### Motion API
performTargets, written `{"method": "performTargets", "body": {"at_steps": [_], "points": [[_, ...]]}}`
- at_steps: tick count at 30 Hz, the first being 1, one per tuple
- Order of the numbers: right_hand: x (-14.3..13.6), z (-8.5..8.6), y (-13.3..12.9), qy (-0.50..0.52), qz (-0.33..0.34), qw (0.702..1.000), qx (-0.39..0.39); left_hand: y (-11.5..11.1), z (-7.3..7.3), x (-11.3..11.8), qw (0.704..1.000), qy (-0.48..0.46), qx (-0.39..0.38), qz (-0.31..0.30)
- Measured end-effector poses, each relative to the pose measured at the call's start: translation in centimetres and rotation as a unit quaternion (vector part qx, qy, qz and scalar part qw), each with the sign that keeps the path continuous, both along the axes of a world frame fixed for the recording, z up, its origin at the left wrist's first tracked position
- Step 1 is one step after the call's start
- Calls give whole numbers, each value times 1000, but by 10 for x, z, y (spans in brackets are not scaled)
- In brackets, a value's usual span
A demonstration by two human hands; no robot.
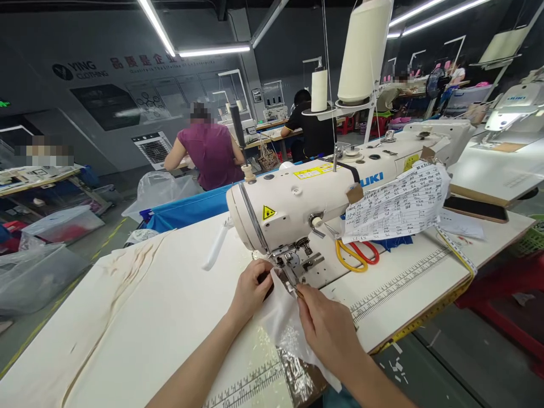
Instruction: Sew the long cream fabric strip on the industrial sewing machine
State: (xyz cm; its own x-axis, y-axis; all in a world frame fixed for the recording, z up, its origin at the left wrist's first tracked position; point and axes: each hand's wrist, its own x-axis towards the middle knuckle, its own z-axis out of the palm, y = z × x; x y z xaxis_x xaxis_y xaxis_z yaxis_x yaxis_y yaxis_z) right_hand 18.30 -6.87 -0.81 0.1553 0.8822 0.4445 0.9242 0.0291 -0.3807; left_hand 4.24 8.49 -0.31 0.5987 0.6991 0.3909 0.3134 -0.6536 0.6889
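Note:
A white sewing machine stands on the table, its needle and presser foot low above the bed. Thin white fabric runs from the presser foot down toward the table's front edge. My left hand pinches the fabric's left side close to the needle. On the other side, my right hand is closed on the fabric's right edge, just in front of the presser foot. The fingertips of both hands are partly hidden by the fabric and the machine.
Scissors with yellow and red handles lie right of the needle. Handwritten paper hangs on the machine, near a phone. Cream fabric pieces lie at left. Thread cones stand behind. Several people work at other tables.

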Motion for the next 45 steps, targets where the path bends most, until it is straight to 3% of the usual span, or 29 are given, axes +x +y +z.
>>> {"method": "performTargets", "body": {"at_steps": [8, 17, 23, 27, 36, 41, 43, 45], "points": [[-2, 5, 5, -3, -10, 1000, -20, -1, 2, 0, 1000, 7, 29, -7], [-5, 8, 3, -19, -17, 999, -48, -6, 2, 4, 983, 39, 177, 8], [-5, 11, 3, -21, -21, 998, -62, -1, -1, 0, 993, 28, 116, 7], [-6, 13, 4, -26, -30, 996, -76, -1, 0, -2, 993, 16, 119, -7], [-12, 11, 7, -47, -46, 994, -84, 0, 6, -1, 957, 20, 274, -92], [-9, 7, -23, -25, -35, 997, -64, -2, 16, -8, 945, 97, 279, -143], [-5, 1, -47, 46, 15, 998, -41, -8, 20, -11, 940, 146, 273, -141], [-1, -3, -70, 116, 39, 990, -66, -16, 23, -10, 934, 188, 276, -129]]}}
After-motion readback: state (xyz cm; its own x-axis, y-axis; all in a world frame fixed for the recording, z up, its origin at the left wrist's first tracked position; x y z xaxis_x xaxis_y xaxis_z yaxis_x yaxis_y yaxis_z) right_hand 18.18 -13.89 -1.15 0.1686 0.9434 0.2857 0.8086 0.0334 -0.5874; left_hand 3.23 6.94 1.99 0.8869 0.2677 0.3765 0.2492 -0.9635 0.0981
